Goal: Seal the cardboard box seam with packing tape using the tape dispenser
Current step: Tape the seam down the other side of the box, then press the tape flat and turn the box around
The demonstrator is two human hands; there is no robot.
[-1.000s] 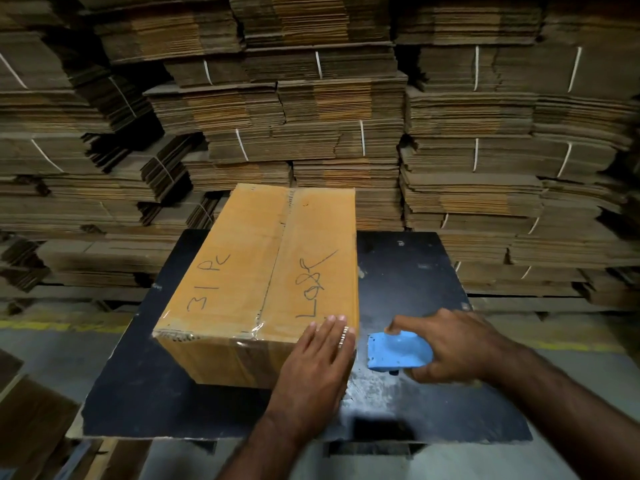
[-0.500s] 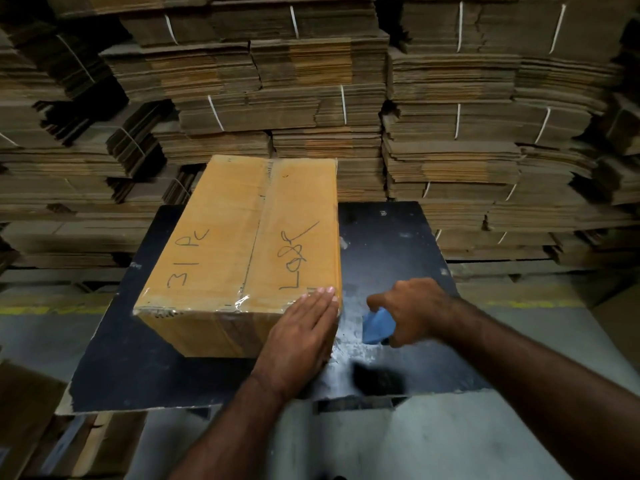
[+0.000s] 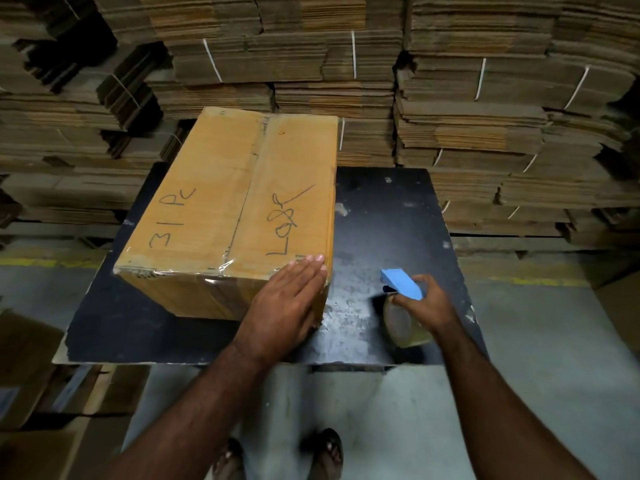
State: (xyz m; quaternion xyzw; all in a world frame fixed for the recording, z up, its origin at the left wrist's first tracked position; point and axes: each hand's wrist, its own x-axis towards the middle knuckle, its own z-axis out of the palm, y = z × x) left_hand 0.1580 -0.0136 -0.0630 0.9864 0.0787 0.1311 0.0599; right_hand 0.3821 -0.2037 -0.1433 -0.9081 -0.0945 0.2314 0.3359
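A closed cardboard box [image 3: 221, 209] with handwritten marks lies on the black table [image 3: 388, 216], its centre seam running away from me. Clear tape shows along its near top edge. My left hand [image 3: 287, 306] lies flat with straight fingers on the box's near right corner. To the right of the box, my right hand [image 3: 427, 306] grips a blue tape dispenser [image 3: 401, 284] with a roll of clear tape [image 3: 403, 323] hanging below it, lifted just above the table.
Tall stacks of flattened, strapped cardboard [image 3: 467, 98] fill the whole background behind the table. More cardboard pieces [image 3: 31, 368] sit on the floor at the left. My feet [image 3: 325, 452] stand on the grey floor below the table's near edge.
My right hand has lifted the blue dispenser off the table and turned it, so the tape roll now shows. My left hand stays flat on the box corner.
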